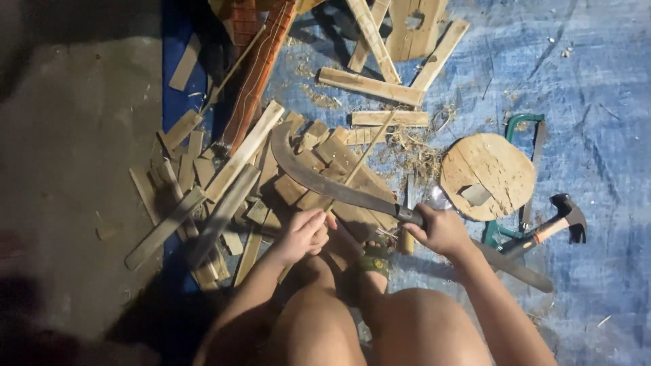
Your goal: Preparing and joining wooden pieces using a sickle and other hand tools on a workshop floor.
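Observation:
My right hand grips the handle of a long curved machete, whose dark blade sweeps up and left over a heap of split bamboo pieces. A thin bamboo stick runs from my left hand up toward the right, and the left fingers are closed round its lower end. The blade lies against this stick near its lower part. My bare knees and a sandalled foot show at the bottom of the view.
A round wooden disc lies right of the blade on a blue tarp. A claw hammer and a green-framed hacksaw lie beside it. Longer slats are stacked at the top, grey concrete floor at left.

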